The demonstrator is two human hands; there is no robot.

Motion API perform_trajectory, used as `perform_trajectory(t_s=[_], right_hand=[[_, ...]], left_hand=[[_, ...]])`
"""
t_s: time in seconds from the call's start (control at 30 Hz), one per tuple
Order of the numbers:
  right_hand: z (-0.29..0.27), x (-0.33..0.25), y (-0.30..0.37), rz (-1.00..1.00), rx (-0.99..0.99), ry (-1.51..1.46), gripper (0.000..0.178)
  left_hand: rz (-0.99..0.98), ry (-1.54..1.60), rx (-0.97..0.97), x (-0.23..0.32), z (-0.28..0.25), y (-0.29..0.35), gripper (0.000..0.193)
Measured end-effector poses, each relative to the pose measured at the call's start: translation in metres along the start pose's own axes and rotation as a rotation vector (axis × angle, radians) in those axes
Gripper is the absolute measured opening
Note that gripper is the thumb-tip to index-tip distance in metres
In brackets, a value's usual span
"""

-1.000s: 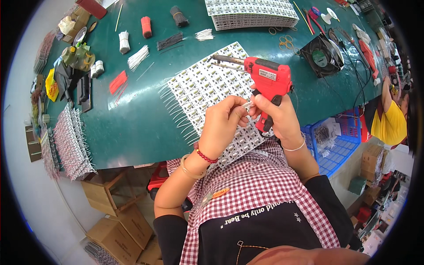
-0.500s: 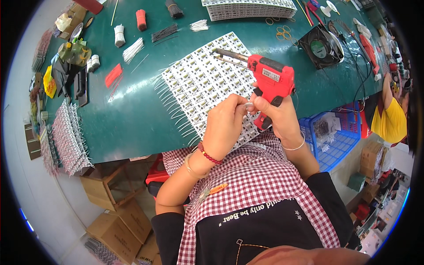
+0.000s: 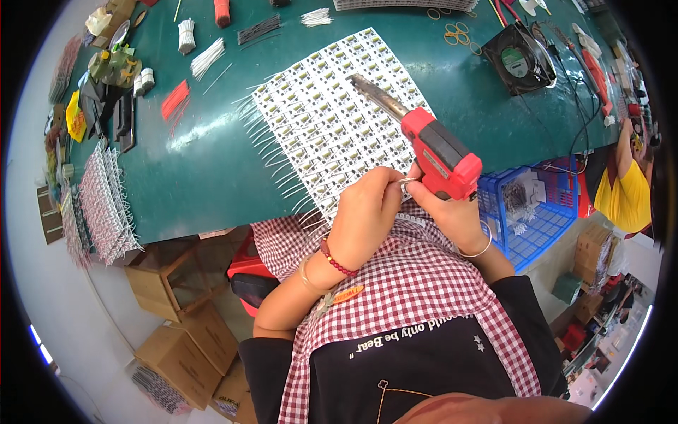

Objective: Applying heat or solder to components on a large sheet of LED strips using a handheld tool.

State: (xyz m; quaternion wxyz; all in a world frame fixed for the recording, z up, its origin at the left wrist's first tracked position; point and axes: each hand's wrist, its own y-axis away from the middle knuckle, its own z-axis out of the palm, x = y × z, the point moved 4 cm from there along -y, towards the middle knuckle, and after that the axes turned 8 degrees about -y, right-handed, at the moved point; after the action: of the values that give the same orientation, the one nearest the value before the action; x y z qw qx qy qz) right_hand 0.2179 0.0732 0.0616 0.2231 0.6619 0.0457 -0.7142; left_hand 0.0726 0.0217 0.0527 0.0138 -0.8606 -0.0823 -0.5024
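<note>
A panel of small white circuit boards (image 3: 321, 106) lies on the green table at its near edge, with thin white wires (image 3: 272, 152) sticking out along its left side. My right hand (image 3: 452, 219) is wrapped round the handle of a red and black soldering gun (image 3: 441, 152). Its long metal tip points up and left above the panel. Between the fingertips of both hands is a small bunch of white wires (image 3: 406, 181). My left hand (image 3: 364, 212) pinches these wires at the panel's near right corner, close beside the right hand's thumb.
Bundles of white wires (image 3: 207, 59), red wires (image 3: 175, 99) and black wires (image 3: 258, 30) lie farther back. A black fan (image 3: 519, 60) stands at the right, near rubber bands (image 3: 456, 33). A blue basket (image 3: 540, 240) is below the table's right edge; a person in yellow (image 3: 623, 194) is beyond.
The soldering gun has tilted and come nearer to me, its tip now slanting more steeply. Both hands still meet at the white wires. The view has shifted slightly, so the table sits higher.
</note>
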Motion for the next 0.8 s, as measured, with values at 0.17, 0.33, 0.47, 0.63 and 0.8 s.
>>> perform_trajectory(t_s=[0.17, 0.33, 0.47, 0.63, 0.8], right_hand=[[-0.004, 0.011, 0.009, 0.041, -0.068, -0.002, 0.016], [-0.006, 0.022, 0.019, -0.008, -0.122, -0.005, 0.018], [-0.009, 0.026, 0.024, 0.021, -0.152, 0.014, 0.016], [-0.047, 0.036, 0.033, -0.115, -0.166, -0.091, 0.045], [-0.103, 0.067, 0.07, 0.029, -0.152, -0.114, 0.049]], left_hand=[[0.001, -0.006, 0.033, -0.005, 0.007, 0.015, 0.006], [0.116, -0.118, 0.073, -0.003, 0.003, 0.027, 0.009], [0.145, -0.204, 0.128, -0.002, 0.001, 0.034, 0.012], [0.243, -0.472, 0.239, -0.018, -0.008, 0.04, 0.016], [0.485, -0.534, 0.111, -0.023, 0.007, 0.045, 0.032]])
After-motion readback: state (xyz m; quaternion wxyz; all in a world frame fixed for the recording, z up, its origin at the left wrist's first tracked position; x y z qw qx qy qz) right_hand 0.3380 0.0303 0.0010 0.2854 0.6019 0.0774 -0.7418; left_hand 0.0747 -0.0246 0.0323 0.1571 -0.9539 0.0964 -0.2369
